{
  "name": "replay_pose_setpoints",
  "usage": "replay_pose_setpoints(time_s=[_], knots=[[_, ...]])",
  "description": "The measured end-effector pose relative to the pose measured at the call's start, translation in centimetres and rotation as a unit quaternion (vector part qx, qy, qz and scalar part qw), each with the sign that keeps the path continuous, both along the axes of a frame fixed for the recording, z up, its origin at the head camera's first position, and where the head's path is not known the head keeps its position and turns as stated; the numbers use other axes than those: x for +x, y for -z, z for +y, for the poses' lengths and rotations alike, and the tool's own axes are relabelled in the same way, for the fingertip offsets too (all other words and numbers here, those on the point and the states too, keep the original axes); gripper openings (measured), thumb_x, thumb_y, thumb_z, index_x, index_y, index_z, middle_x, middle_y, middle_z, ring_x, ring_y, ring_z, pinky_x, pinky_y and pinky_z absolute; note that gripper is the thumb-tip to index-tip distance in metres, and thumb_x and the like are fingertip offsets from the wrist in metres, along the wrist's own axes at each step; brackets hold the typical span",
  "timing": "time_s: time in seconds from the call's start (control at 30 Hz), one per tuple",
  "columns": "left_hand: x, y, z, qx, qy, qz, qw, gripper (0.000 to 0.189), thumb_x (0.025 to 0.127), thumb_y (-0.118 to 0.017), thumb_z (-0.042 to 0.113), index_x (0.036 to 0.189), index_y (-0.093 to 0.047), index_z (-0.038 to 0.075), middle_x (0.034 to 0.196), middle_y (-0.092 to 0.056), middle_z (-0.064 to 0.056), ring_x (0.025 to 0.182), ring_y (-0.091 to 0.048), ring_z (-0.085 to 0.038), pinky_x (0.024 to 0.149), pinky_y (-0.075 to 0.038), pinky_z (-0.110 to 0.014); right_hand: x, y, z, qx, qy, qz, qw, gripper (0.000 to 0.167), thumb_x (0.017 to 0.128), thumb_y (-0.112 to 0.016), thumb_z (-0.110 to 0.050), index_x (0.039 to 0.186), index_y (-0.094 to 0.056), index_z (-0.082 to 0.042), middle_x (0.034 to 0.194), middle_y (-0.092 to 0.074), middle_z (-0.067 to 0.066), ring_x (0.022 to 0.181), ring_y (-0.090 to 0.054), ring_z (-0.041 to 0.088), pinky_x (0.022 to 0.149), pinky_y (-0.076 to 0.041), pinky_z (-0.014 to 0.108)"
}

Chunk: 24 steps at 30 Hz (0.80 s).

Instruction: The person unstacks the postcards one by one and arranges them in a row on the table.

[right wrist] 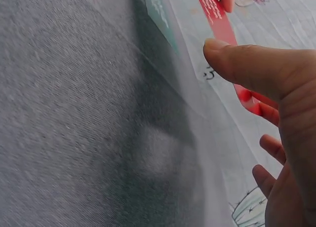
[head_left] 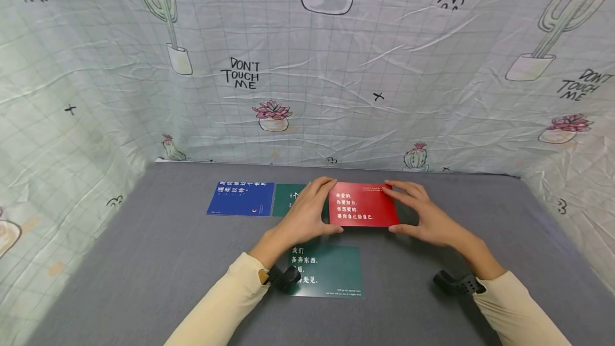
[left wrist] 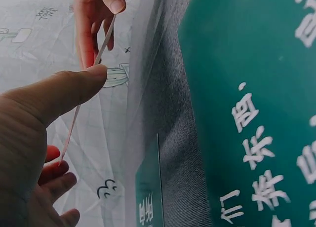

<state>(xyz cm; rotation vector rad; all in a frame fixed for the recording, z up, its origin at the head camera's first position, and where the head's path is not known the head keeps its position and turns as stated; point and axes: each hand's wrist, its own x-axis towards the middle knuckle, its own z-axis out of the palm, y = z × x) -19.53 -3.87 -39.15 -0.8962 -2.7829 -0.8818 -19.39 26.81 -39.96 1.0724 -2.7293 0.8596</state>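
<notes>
A red card (head_left: 363, 205) with white lettering is held up off the table between both hands. Its left edge is pinched between thumb and fingers of my left hand (head_left: 307, 212). My right hand (head_left: 426, 217) pinches the right edge the same way. In the left wrist view the red card (left wrist: 74, 121) appears nearly edge-on. Behind the left hand lies a green card (head_left: 284, 199), partly covered by that hand and the red card. Nearer to me, a second green card (head_left: 331, 271) lies flat below the left wrist, its left side partly hidden by the wrist strap.
A blue card (head_left: 242, 199) lies at the left, side by side with the far green card. The grey tabletop (head_left: 158, 260) ends at a pale cloth (head_left: 336, 122) printed with cacti, which hangs behind and at both sides. Each wrist carries a black strap (head_left: 458, 283).
</notes>
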Motion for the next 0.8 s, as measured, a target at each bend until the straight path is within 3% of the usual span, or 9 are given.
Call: replay_pose_setpoints(time_s=[0.4,0.8], knots=[[-1.7,0.7,1.0,-0.033,-0.010,-0.010,0.9993,0.095,0.071,-0.082,0.043,0.146,-0.035,0.008,0.148,-0.036,-0.007,0.137,-0.031,-0.024,0.115,-0.013,-0.045,-1.1,-0.1,1.3,0.011,0.013,-0.008,0.9998,0.077,0.078,-0.080,-0.027,0.144,-0.043,-0.009,0.149,-0.030,0.010,0.130,-0.023,0.032,0.089,-0.039,0.061],[-3.1,1.5,2.0,-0.066,-0.007,-0.036,0.9972,0.089,0.074,-0.077,0.042,0.146,-0.036,0.009,0.149,-0.036,-0.006,0.141,-0.023,-0.023,0.115,-0.014,-0.045,-2.1,0.2,2.0,0.021,0.021,-0.045,0.9985,0.075,0.080,-0.078,-0.029,0.142,-0.045,-0.004,0.150,-0.030,0.012,0.132,-0.022,0.035,0.094,-0.033,0.064]])
